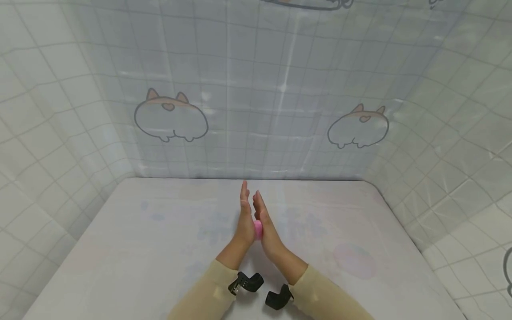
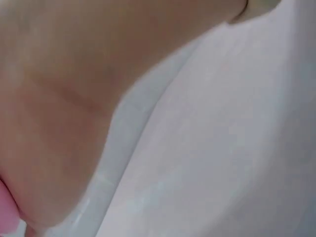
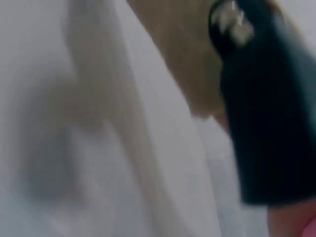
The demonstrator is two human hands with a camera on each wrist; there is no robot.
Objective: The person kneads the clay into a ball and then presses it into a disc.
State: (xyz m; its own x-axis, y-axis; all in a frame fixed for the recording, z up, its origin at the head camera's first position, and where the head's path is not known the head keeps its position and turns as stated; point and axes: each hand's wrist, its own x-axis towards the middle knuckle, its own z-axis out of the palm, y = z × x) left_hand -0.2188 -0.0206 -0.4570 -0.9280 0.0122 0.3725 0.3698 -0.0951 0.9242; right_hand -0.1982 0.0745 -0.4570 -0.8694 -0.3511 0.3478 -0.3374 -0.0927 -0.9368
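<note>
Both hands are pressed palm to palm above the middle of the table [image 1: 140, 249]. A small pink lump [image 1: 258, 230] shows between the heels of the palms. My left hand [image 1: 245, 218] has its fingers straight and pointing away from me. My right hand [image 1: 265, 224] lies flat against it, fingers straight too. In the left wrist view the palm [image 2: 54, 113] fills the left side, with a sliver of the pink lump [image 2: 6, 212] at the bottom left corner. The right wrist view is blurred; it shows the other arm's black wrist camera mount [image 3: 266, 108] and a beige sleeve [image 3: 177, 54].
The table is covered with a pale cloth with faint prints. A grid-patterned plastic curtain with cartoon animal drawings [image 1: 171, 116] hangs behind the table's far edge. Tiled walls close in on the left and right.
</note>
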